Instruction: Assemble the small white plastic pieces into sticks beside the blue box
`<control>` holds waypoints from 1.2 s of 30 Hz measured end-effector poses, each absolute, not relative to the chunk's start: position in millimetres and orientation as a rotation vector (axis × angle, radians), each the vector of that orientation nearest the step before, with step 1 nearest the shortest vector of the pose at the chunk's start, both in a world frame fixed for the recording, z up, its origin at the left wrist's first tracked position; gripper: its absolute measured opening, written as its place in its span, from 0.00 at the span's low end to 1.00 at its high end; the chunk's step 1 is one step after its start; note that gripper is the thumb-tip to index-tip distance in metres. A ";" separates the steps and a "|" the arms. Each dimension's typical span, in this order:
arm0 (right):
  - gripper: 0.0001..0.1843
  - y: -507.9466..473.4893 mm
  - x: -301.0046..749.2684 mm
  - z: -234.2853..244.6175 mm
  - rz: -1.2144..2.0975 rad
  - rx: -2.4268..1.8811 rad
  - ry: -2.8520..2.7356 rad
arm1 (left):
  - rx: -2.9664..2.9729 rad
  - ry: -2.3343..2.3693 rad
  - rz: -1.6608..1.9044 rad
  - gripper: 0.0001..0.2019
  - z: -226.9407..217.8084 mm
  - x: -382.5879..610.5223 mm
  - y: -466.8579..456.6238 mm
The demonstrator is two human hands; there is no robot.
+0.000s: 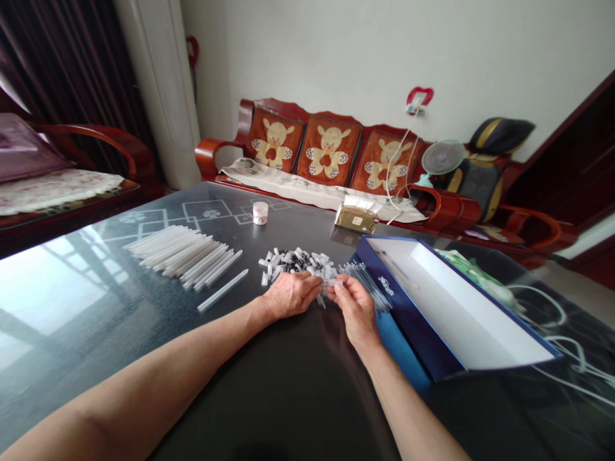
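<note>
My left hand (294, 294) is closed in a pinch, its fingertips meeting those of my right hand over the near edge of a pile. What the left fingers hold is hidden. Between the thumb and fingers of my right hand (356, 312) is a small whitish translucent pen cap (332, 282). Just beyond both hands lies the pile of small white caps (291, 257) mixed with black pieces. Beside my right hand, thin clear pen refills (369, 282) lie in a bundle. Left of the pile are several white pen barrels (177, 253), with one single barrel (223, 291) apart and nearer.
An open blue box with a white inside (446, 294) stands on the dark glossy table (269, 397) at right. A small round tub (260, 213) and a tissue pack (356, 218) stand farther back. White cables (574, 349) lie at the right edge.
</note>
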State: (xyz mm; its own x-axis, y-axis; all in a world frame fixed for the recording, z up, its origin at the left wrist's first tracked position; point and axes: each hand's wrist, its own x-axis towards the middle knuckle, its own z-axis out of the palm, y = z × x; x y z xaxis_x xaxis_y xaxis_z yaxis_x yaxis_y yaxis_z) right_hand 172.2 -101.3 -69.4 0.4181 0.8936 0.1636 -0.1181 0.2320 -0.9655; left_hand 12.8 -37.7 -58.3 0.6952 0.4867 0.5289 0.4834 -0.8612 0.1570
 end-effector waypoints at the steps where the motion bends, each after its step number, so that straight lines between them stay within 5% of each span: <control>1: 0.18 -100.5 173.8 -69.4 0.812 -1.102 -0.858 | 2.880 0.822 0.925 0.16 -58.9 11.5 -35.9; 8: 0.20 -98.9 192.3 -70.3 0.632 -1.240 -0.913 | 2.723 0.828 1.238 0.14 -65.6 8.3 -25.5; 16: 0.12 -112.3 187.1 -63.1 -0.077 -1.568 -1.779 | 2.457 1.168 1.556 0.12 -55.2 -0.3 -15.8; 27: 0.12 -111.1 173.2 -58.3 -0.158 -1.493 -1.736 | 2.247 1.444 1.625 0.17 -61.3 -10.6 2.5; 36: 0.10 -72.5 105.7 -38.9 -0.337 -1.530 -2.270 | 2.124 1.450 1.665 0.16 -59.0 -12.9 10.1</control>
State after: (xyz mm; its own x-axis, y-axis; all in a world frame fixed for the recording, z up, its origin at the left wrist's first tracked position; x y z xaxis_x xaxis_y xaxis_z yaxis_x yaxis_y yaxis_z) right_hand 105.7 -72.5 -38.9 -0.3340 0.8345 0.4383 0.9257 0.3779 -0.0140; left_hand -12.9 10.1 -59.0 -0.0372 0.6977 0.7154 0.6129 -0.5495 0.5678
